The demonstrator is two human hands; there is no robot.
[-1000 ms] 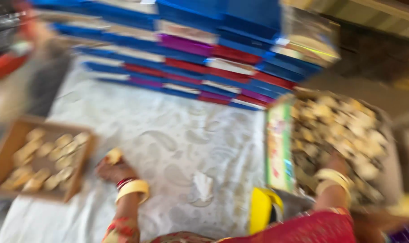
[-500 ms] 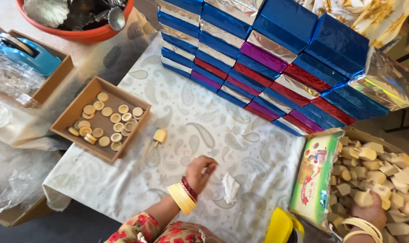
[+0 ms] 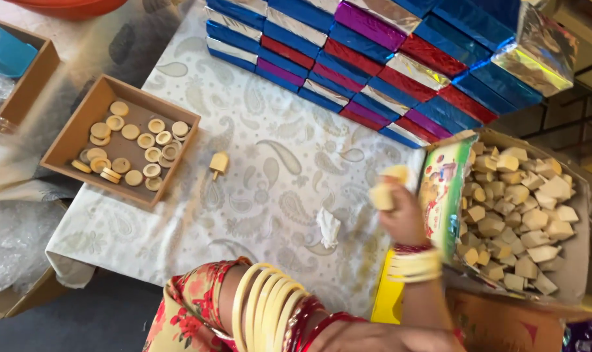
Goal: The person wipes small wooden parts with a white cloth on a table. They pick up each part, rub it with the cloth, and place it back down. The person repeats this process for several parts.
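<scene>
Pale wooden block [image 3: 382, 195] now sits pinched in the right hand [image 3: 400, 218], lifted from the box of blocks [image 3: 573, 261] over the desk [image 3: 276, 163]. The left hand [image 3: 387, 337] is cropped; fingers' state unclear.

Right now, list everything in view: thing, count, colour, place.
wooden blocks: many, pale tan, in the open carton at right
wooden discs: about twenty, tan, in the shallow cardboard tray at left
small wooden top: one, tan, on the patterned cloth
foil-wrapped boxes: many, blue, red, purple, silver, stacked at the far edge
crumpled paper scrap: one, white, mid-cloth
right hand: holds pale wooden pieces beside the carton
left arm: cream and red bangles, bottom centre; hand not clearly seen
</scene>
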